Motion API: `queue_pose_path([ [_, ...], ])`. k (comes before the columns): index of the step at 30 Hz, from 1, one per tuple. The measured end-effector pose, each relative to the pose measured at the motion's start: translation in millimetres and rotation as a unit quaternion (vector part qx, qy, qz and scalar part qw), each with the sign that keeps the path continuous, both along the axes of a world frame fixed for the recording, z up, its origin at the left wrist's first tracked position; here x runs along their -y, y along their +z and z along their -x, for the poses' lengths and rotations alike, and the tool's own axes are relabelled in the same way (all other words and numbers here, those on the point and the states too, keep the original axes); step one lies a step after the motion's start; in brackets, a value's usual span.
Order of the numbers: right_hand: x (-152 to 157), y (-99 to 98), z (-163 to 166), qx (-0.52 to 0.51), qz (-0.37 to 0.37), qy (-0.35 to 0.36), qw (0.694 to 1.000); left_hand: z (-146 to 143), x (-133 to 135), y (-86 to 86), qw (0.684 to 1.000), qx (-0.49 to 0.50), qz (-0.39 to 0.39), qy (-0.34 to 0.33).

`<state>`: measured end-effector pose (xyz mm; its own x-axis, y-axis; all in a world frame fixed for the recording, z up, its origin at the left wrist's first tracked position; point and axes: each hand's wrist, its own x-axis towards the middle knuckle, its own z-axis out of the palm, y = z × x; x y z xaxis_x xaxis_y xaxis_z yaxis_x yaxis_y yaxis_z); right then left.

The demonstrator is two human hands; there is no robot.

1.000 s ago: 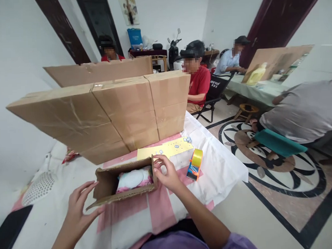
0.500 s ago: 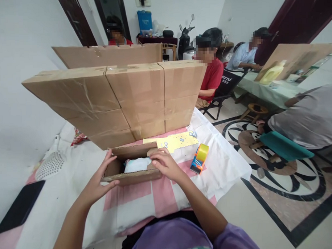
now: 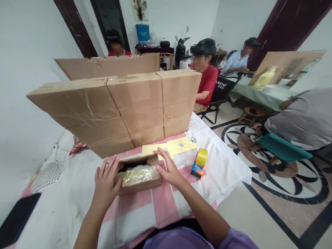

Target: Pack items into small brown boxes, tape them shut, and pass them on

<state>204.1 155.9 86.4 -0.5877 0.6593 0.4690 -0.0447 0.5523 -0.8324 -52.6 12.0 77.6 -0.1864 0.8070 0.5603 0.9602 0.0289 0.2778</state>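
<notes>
A small open cardboard box (image 3: 141,186) sits on the cloth-covered table in front of me. Shiny clear tape covers a flap (image 3: 136,175) along its near side, which lies partly across the opening. Behind that flap only a strip of a pale packet (image 3: 140,166) shows inside. My left hand (image 3: 106,179) grips the box's left end, its thumb by the near corner and some fingertips hidden. At the right end, my right hand (image 3: 169,168) holds the side, with the thumb at the near edge and the fingers at the far corner.
Behind the box stands a wall of taped cartons (image 3: 135,107). To the right lie a yellow printed sheet (image 3: 180,145) and a tape dispenser (image 3: 199,164). On the left are a perforated white object (image 3: 46,176) and a dark flat object (image 3: 15,222). Other people sit farther back.
The taped near flap has come over the opening, covering most of the packet. My left hand has closed in on the left end, and my right hand has shifted to the box's right side.
</notes>
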Motion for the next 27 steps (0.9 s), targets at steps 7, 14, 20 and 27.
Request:
queue_pose_path([
  [7, 3, -1.1, -15, 0.047, -0.004, -0.002, 0.999, -7, 8, -18.7, 0.993, -0.057, 0.077, -0.067],
  [14, 11, -1.2, -33, 0.066, 0.011, -0.014, 0.998, 3, 7, -32.0, 0.980, -0.130, 0.130, -0.083],
  [20, 17, -4.7, -29, 0.080, 0.003, -0.027, 0.996, -2, 5, -35.4, 0.982, -0.118, 0.120, -0.081],
  [27, 2, 60.8, -92, -0.009, -0.114, -0.143, 0.983, -7, 30, 46.7, 0.992, 0.007, -0.036, -0.118],
])
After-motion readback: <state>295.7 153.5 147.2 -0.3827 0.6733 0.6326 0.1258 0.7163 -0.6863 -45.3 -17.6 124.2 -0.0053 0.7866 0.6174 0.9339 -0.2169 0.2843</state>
